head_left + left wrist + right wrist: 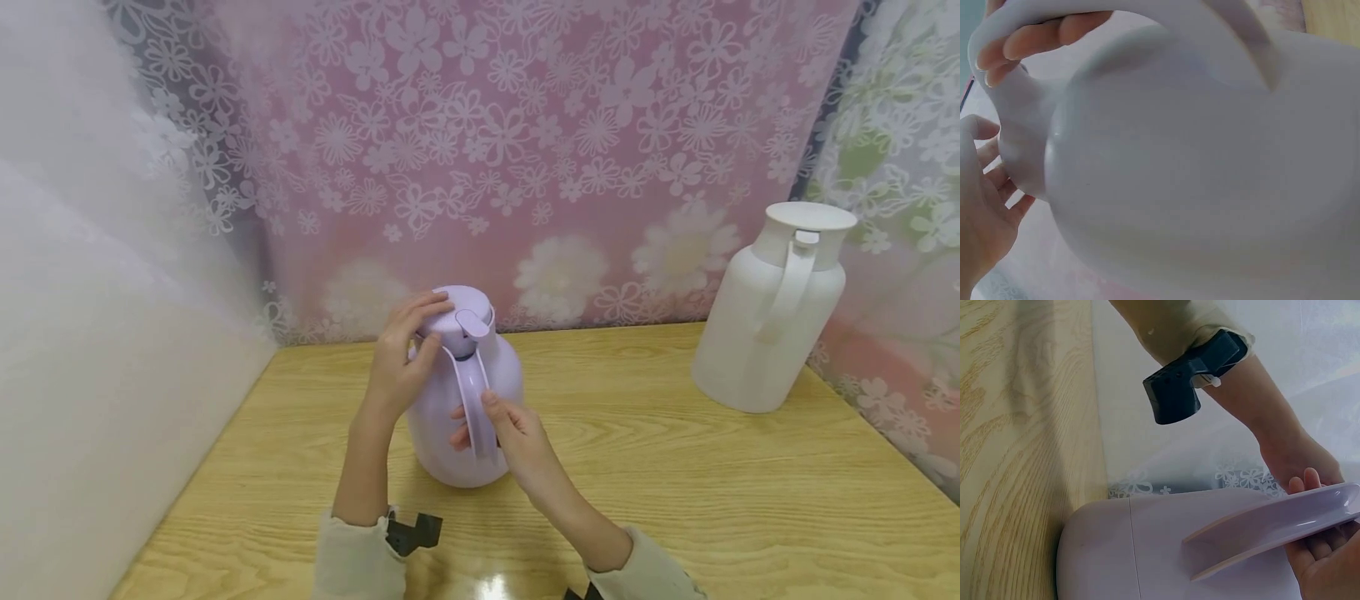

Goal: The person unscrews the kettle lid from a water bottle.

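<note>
You have the lilac, round-bodied jug with a smooth, plastic-looking shell [442,400] in front of you, standing on the pale wood-grain tabletop [615,417], with the tall white jug [753,333] well apart on the right. Your right hand [520,431] grips the long, curved lilac handle [472,383], its fingers passing through the gap and its thumb against the outer edge. Your left hand [397,354] holds the flat, round lilac lid [467,297] and the neck just under it, thumb on the near side and bent fingers spread over the top.

Expect the shell to be stiff; it shows no dent where you touch it. Its weight is hard to judge, since you cannot see what is inside, so treat it as possibly full. The glossy, rounded body probably slips under a dry palm, which makes the handle your surest hold. If the inside is a glass flask, a knock could break it, so handle it gently.

Take the handle around its middle, and steady the jug at the neck. Mind the small, tongue-shaped lilac lever [472,325] above the handle: it likely moves under light pressure, so keep your thumb off it while you only want to hold.
</note>
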`<state>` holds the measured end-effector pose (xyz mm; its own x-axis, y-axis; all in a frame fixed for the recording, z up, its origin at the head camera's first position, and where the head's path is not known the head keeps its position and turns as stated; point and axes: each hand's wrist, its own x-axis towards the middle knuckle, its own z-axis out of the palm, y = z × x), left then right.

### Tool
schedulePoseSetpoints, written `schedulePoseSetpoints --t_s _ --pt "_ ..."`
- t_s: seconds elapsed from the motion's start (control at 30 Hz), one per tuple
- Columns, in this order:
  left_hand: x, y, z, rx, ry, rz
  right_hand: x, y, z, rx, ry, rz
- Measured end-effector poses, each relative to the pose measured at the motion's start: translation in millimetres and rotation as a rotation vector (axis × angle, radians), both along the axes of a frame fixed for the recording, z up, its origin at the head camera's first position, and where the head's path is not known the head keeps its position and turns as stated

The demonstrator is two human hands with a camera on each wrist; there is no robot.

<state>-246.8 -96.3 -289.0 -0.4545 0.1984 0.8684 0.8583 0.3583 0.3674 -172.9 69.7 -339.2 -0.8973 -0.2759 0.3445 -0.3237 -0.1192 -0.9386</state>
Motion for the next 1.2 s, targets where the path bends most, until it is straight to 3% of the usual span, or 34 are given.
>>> schedulePoseSetpoints --t_s 0.1,0.27,0.53,0.87,1.2 --pt "-3.6 -1 -3.4 0.017 0.002 -0.035 0.1 0 0.4 -0.001 -0.001 0.000" --pt "-3.0 0 -1.7 0.028 -0.027 -0.024 -0.4 0 1.4 0.002 0.011 0.002" --pt "3.2 5 4.9 0.008 -0.095 0.089 0.0 1 1.8 -0.006 0.012 0.000" --pt "8.9 15 15.2 -0.038 -0.106 0.276 -0.4 0 1.0 -0.007 0.017 -0.002" --pt "9.0 21 25.5 -0.148 -0.072 0.402 -0.3 0 -0.1 -0.005 -0.002 -0.004"
